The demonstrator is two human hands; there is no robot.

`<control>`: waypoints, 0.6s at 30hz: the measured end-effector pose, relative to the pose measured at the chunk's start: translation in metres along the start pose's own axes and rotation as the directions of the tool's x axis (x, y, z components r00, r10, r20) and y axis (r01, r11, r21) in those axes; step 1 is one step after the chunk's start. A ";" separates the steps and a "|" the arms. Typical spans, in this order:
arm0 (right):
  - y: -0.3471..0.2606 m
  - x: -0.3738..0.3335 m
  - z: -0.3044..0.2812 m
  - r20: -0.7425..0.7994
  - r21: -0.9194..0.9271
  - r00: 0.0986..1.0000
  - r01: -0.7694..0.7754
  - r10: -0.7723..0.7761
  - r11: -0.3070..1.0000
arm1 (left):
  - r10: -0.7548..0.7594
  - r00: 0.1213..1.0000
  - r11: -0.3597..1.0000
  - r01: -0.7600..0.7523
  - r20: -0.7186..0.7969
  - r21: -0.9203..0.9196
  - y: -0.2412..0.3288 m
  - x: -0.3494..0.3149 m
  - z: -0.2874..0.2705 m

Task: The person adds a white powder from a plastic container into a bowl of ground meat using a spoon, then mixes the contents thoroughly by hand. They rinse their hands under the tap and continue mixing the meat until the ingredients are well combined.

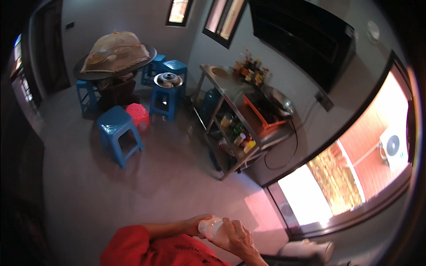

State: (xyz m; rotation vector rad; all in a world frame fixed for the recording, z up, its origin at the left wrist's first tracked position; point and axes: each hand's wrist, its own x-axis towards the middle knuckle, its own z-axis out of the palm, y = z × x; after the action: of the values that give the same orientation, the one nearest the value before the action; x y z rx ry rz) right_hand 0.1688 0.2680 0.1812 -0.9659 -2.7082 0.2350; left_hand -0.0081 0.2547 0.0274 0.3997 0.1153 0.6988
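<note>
Ideally, keep the whitish, rounded container (212, 227) steady: the left hand (195, 225) grips its left end, the right hand (238, 237) its right, fingers wrapped round.

Metal rack (230, 88): bottles (254, 72), orange-edged stove (254, 111) on top. Round table (152, 53): mesh cover (113, 51).

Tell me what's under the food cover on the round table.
Through the food cover, a few pale dishes show faintly on the round table. What the dishes hold cannot be made out, because the cover veils it.
</note>
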 end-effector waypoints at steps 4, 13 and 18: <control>0.032 0.070 0.016 0.093 0.063 0.975 0.198 -0.203 0.978 | 0.123 0.986 0.972 -0.142 -0.108 -0.187 0.014 0.000 -0.042; 0.048 0.251 0.054 0.031 0.098 0.811 0.579 -0.584 0.809 | 0.213 0.895 0.934 -0.304 -0.393 -0.186 0.144 -0.043 -0.109; 0.039 0.377 0.081 0.039 0.116 0.907 0.413 -0.419 0.903 | 0.476 0.705 0.851 -0.520 -0.525 0.073 0.268 -0.075 -0.115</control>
State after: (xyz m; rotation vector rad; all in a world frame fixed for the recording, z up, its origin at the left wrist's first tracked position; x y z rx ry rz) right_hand -0.1134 0.5333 0.1648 -0.3365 -2.8424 0.3225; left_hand -0.2542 0.4286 0.0259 0.1410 0.5161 1.3491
